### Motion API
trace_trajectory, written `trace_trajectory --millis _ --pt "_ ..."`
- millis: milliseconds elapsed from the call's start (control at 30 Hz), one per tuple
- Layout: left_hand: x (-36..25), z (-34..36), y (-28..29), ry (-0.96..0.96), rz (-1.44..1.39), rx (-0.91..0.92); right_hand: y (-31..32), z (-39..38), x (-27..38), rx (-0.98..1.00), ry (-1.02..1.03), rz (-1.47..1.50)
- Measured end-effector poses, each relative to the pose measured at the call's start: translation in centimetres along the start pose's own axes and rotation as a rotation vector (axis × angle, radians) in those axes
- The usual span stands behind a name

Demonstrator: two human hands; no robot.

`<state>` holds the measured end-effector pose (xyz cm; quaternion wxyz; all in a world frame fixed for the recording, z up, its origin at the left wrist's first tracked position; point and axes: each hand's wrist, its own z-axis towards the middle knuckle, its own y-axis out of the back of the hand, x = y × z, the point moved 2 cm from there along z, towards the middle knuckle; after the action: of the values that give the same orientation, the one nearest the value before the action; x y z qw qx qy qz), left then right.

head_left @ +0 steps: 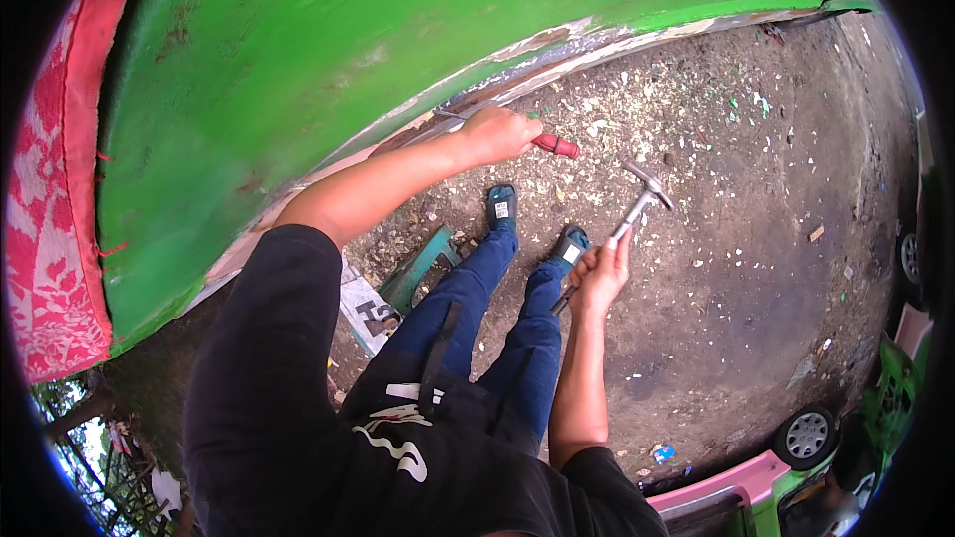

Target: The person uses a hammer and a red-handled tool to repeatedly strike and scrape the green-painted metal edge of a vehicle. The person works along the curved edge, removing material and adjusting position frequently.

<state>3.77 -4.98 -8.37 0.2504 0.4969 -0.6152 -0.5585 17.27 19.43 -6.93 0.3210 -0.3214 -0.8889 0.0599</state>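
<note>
My left hand [494, 132] is closed around a screwdriver-like tool with a red handle [557, 145]. Its thin metal shaft points toward the lower edge [567, 52] of a large green painted panel [298, 70]; whether the tip touches is hard to make out. Along that edge the paint is flaked, baring whitish and brown layers. To the right, my right hand [602, 276] grips a hammer [635, 211] by its handle. The hammer's metal head is raised, apart from the red-handled tool.
Pale paint flakes [647, 104] litter the dirt ground [726, 288] below the panel. Beside my legs stand a green stool-like piece [418, 268] and a white board [364, 313]. A red patterned cloth [60, 259] hangs at the left. A vehicle wheel [806, 436] is at lower right.
</note>
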Motion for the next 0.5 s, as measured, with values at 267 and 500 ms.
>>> trace_trajectory --millis 267,500 --pt "-0.7 -0.8 0.9 -0.025 -0.060 -0.129 1.3 -0.1 -0.1 0.079 -0.013 -0.120" --pt "-3.5 -3.9 2.1 -0.160 -0.163 -0.261 3.9 -2.5 2.7 0.128 0.020 -0.219"
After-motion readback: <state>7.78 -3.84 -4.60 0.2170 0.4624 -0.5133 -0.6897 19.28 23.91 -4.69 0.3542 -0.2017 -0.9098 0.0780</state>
